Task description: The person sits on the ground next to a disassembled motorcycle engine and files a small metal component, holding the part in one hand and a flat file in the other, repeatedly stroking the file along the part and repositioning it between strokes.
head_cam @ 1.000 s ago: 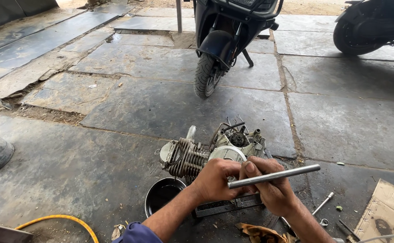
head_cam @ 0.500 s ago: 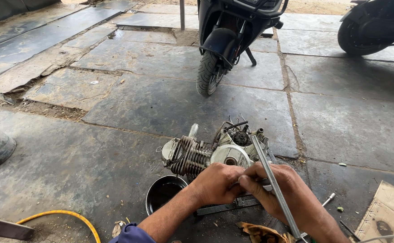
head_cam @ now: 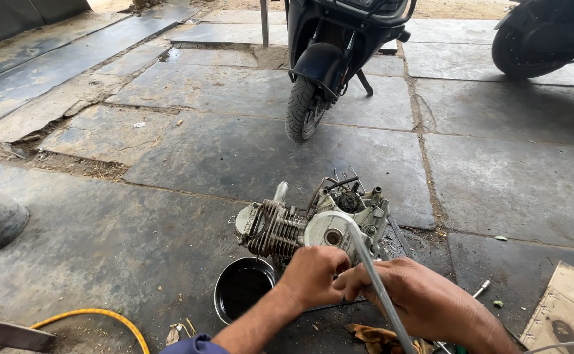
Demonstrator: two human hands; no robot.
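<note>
Head view: your left hand (head_cam: 313,275) and right hand (head_cam: 424,301) close together on 1 metal rod (head_cam: 373,282), angled for leverage against the engine (head_cam: 313,223) on the near stone floor (head_cam: 234,151), oil pan (head_cam: 242,288) just left.

Long silver metal rod (head_cam: 375,288): swings from near level across both hands to steeply slanted, upper end at the grey finned engine (head_cam: 313,223).
Right hand (head_cam: 418,298): now closes lower on the rod.
</note>
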